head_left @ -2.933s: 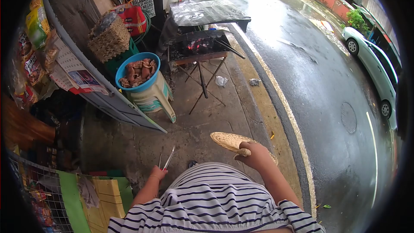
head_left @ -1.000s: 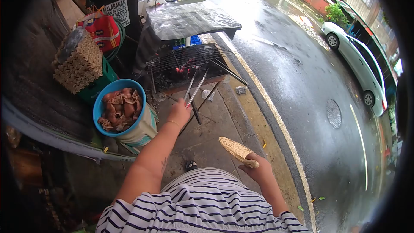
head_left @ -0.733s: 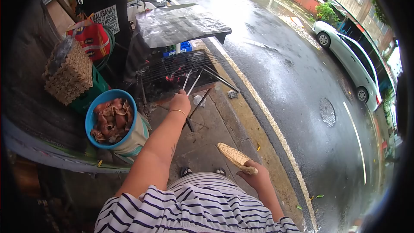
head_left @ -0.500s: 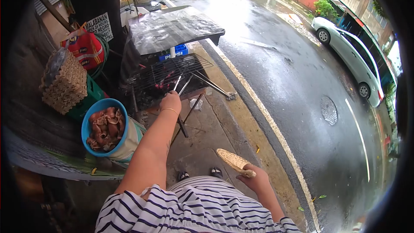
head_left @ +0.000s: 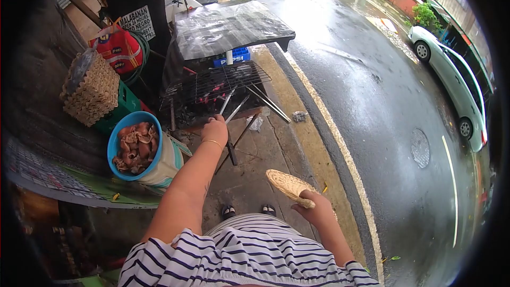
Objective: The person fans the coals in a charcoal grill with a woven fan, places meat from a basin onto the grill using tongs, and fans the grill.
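My left hand (head_left: 214, 129) is closed around a pair of metal tongs (head_left: 228, 100), whose two silver arms spread apart at the front edge of a charcoal grill. Black wire grating (head_left: 212, 86) covers the grill, and red glowing coals (head_left: 206, 97) show beneath it. I make out no food on the grating. Lower right, my right hand (head_left: 317, 208) grips the short handle of a woven fan (head_left: 287, 183), its flat blade pointing up and left over the pavement. The far part of the grill lies in shade under a dark sheet-covered top (head_left: 228, 27).
A blue-rimmed bucket (head_left: 112, 151) of brownish-pink meat pieces stands left of my arm. Behind it are stacked egg trays (head_left: 91, 87) and a red bag (head_left: 118, 50). A blue Pepsi crate (head_left: 232, 57) sits behind the grill. The wet road (head_left: 366, 90) runs along the right, with a parked white car (head_left: 450, 77).
The view has shifted, so the grill and bucket sit a little further right. The fan has turned in my right hand and shows more of its broad face. Both hands keep their hold.
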Available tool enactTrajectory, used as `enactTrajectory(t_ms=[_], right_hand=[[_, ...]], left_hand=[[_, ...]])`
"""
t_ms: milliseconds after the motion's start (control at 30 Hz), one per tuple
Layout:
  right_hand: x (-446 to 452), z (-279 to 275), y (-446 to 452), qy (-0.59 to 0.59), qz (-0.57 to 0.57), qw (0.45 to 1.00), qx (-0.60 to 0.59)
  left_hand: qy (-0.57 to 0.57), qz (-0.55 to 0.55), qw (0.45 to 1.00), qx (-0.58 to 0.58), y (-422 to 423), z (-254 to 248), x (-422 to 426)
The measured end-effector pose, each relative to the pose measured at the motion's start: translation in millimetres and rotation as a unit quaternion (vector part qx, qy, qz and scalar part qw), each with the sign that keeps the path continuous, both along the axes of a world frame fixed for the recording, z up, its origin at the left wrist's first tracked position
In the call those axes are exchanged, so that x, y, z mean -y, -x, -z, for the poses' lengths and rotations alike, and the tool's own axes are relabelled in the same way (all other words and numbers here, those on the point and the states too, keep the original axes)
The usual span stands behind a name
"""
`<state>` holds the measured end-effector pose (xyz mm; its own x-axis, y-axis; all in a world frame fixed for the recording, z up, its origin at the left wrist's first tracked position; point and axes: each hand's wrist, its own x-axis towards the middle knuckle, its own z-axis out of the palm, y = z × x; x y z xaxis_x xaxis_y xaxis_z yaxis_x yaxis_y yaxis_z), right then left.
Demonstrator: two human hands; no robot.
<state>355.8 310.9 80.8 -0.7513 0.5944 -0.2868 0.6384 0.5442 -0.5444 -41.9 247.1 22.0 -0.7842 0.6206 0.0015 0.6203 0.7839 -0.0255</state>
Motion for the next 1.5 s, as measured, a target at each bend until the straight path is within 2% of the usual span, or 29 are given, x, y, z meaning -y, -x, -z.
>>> enactTrajectory(t_ms=[267, 567, 733, 1167, 1300, 1400, 1500], right_hand=[[3, 3, -6, -0.003, -0.001, 1.000, 0.014], [19, 6, -2, -0.007, -0.006, 0.999, 0.035], [24, 4, 6, 0.001, -0.008, 1.000, 0.023], [34, 9, 9, 0.009, -0.027, 1.000, 0.008], [36, 6, 4, 0.021, -0.006, 0.999, 0.030], [35, 8, 1, 0.020, 0.001, 0.999, 0.027], [34, 6, 2, 0.016, 0.000, 1.000, 0.020]], left_hand=[[0.101, 0.028, 0.992, -0.068, 16, -21, -22], [0.027, 0.027, 0.998, -0.050, 17, -22, 14], [0.012, -0.013, 0.999, -0.026, 25, -25, 30], [-0.027, -0.110, 0.993, 0.029, 33, -15, -15], [-0.047, -0.103, 0.993, -0.020, 26, -6, -6], [-0.037, -0.093, 0.994, 0.045, 22, -16, 4], [-0.041, -0.077, 0.996, 0.037, 13, -18, 17]])
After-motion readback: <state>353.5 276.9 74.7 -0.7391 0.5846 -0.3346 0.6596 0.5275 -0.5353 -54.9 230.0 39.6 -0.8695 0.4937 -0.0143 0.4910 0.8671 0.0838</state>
